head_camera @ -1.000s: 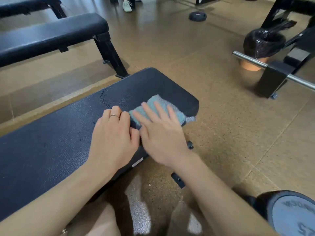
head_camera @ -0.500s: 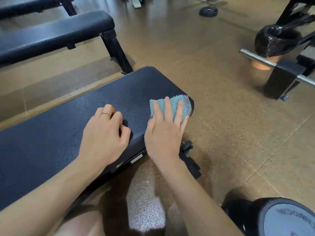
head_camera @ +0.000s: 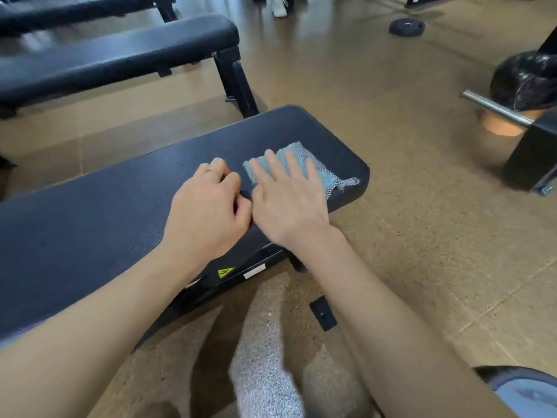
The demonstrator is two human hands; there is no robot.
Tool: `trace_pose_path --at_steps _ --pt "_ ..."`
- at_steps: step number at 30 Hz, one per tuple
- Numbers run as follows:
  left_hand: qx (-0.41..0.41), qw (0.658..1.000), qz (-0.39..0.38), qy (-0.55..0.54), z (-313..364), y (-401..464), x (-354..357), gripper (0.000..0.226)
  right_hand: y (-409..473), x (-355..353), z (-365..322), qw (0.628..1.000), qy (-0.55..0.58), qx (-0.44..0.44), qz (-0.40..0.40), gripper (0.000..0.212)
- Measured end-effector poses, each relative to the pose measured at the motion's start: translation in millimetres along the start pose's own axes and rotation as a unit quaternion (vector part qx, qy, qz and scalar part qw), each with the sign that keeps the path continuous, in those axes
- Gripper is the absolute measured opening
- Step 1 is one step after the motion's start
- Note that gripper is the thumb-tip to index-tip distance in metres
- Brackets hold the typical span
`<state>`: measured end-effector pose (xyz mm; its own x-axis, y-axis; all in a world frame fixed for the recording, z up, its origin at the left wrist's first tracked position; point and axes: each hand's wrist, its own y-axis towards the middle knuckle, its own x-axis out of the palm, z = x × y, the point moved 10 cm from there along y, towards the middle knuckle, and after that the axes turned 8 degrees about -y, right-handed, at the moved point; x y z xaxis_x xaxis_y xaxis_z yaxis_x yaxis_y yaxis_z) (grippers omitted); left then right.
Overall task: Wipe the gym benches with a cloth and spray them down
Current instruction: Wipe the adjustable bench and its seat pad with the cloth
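A black padded gym bench point(head_camera: 90, 224) runs from the lower left to the middle of the view. Near its right end lies a light blue cloth point(head_camera: 325, 170) with a grey mesh side. My right hand point(head_camera: 289, 203) presses flat on the cloth with straight, spread fingers. My left hand point(head_camera: 208, 212) rests on the bench pad just left of it, fingers curled under and holding nothing, a ring on one finger. No spray bottle is in view.
A second black bench point(head_camera: 120, 52) stands behind, a third point(head_camera: 75, 10) beyond it. A steel bar point(head_camera: 497, 110) and a black-bagged bin point(head_camera: 524, 82) are at the right. A weight plate point(head_camera: 407, 27) lies on the floor, a grey one point(head_camera: 524, 390) at bottom right. Someone's shoe point(head_camera: 278, 6) shows at top.
My right hand has slid the cloth back from the bench's right end toward the middle of the pad, closer to my left hand. The left hand stays on the pad.
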<state>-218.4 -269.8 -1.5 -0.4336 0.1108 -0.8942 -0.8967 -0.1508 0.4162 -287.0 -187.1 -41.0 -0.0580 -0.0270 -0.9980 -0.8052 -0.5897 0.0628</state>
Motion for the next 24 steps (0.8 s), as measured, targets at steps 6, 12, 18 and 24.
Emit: trace_pose_path --at_steps 6,12,18,24 --pt "-0.013 0.998 -0.017 0.057 -5.6 -10.9 -9.1 0.025 2.0 -3.4 6.2 0.999 -0.016 -0.05 0.009 0.06" --pt "-0.109 0.993 -0.029 0.04 -96.5 -80.8 -47.1 0.043 0.3 -1.3 15.9 0.997 -0.011 0.062 -0.041 0.056" --pt "-0.149 0.988 -0.03 -0.004 -106.8 -81.6 -44.3 0.037 -45.1 -7.2 -127.6 0.99 0.01 -0.139 -0.031 0.065" --pt "-0.151 0.988 -0.024 0.014 -103.6 -84.1 -43.6 0.035 7.2 0.0 1.6 0.998 -0.03 0.026 -0.039 0.057"
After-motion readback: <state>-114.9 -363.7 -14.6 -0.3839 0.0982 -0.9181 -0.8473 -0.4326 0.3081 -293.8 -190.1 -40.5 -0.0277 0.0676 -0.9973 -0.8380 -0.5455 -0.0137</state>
